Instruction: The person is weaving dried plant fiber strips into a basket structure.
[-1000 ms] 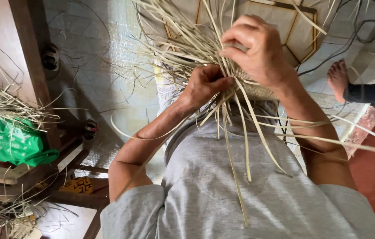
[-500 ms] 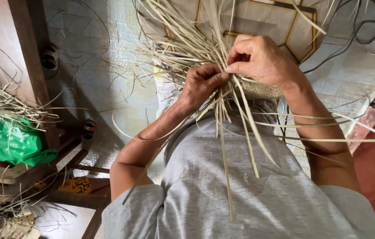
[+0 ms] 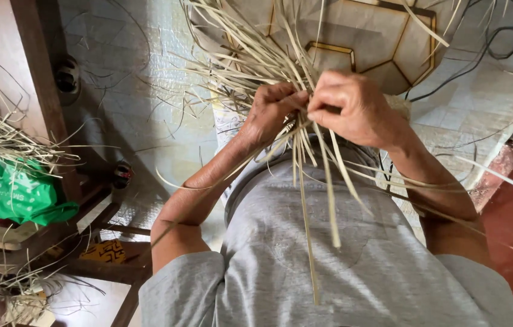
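Right at the middle of the view, both hands meet on a bundle of pale dried straw strips. The left hand has its grip closed, fingers curled tight round several strands, while the right hand pinches one or two strips between thumb and fingertips just beside it, knuckles touching or nearly so. To my eye the work goes best if the left keeps the crossing point pinned firm while the right draws its strand snug and flat, without twisting, since such strips likely split if bent sharply. Exactly which strand the right holds I cannot tell; the fingers hide it.

Both wrists are bent inward, forearms angling up from a grey shirt, elbows spread wide left and right. Loose ends of straw hang down over the shirt; the far ends fan out above a pale panel with gold lines. Well off to the left lie a green bag and more straw on dark wooden furniture.
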